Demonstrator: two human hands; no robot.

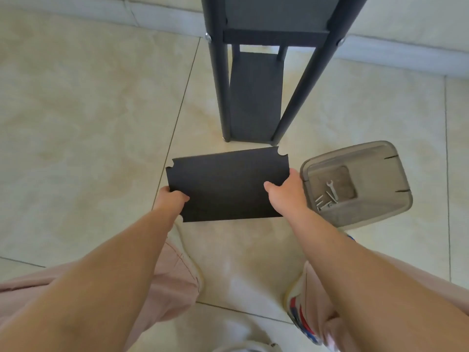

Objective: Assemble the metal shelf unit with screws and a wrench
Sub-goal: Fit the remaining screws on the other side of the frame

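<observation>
Both hands, left (172, 199) and right (286, 190), pinch panel (225, 185) edges just before shelf (253, 97); wrench (332, 189) in tray (380, 158) right of panel.

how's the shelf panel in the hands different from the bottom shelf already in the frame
The loose shelf panel is held off the floor by the left hand and right hand; the bottom shelf sits fixed between the frame's legs. The loose panel's notched corners show; the fixed one's are hidden. Both are dark rectangular panels.
</observation>
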